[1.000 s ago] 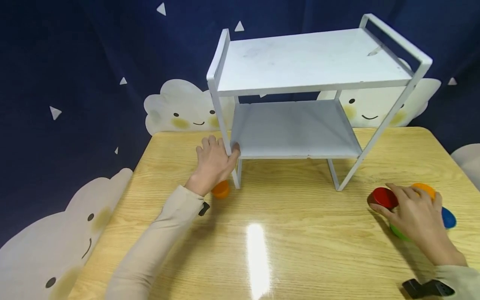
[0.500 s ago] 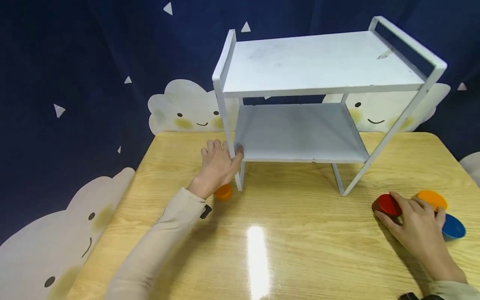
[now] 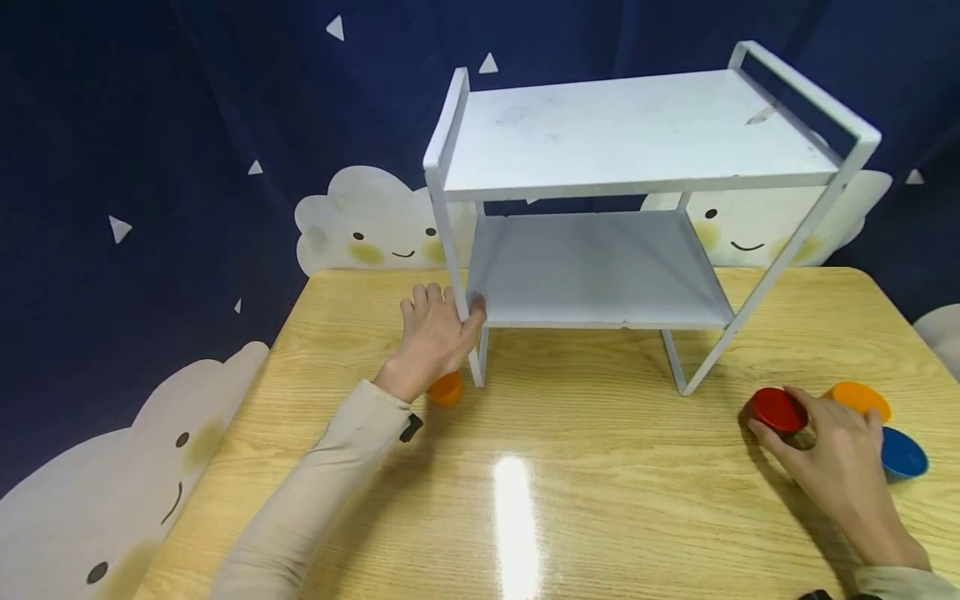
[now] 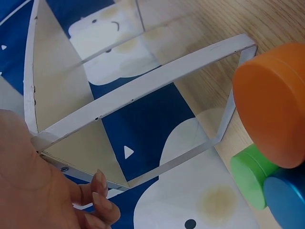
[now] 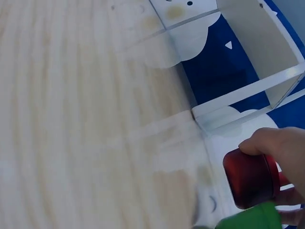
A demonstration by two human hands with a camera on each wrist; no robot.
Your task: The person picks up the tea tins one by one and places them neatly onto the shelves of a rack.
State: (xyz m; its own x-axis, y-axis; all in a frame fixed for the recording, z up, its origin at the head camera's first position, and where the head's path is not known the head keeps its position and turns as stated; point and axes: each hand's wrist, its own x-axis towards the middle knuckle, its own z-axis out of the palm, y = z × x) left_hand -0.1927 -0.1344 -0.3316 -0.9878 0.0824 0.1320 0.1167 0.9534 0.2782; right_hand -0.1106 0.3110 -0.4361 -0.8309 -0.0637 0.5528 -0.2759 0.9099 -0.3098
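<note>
While left hand [image 3: 431,337] grips corner post of white two-tier rack [image 3: 645,129], right hand [image 3: 840,458] pinches glossy red round cup [image 3: 778,411], thumb against fingers, right of rack. Cup likely light, stiff, slick; best held mid-wall.

Hanging behind, a dark blue curtain [image 3: 187,100], scattered with small white triangles [image 3: 119,229] and marked with smiling white clouds [image 3: 367,208], yellow-cheeked; at lower left, a larger cloud [image 3: 97,492] with face tilted sideways. Below, a pale wood-grain table [image 3: 630,492], catching a long white glare [image 3: 516,525].
</note>
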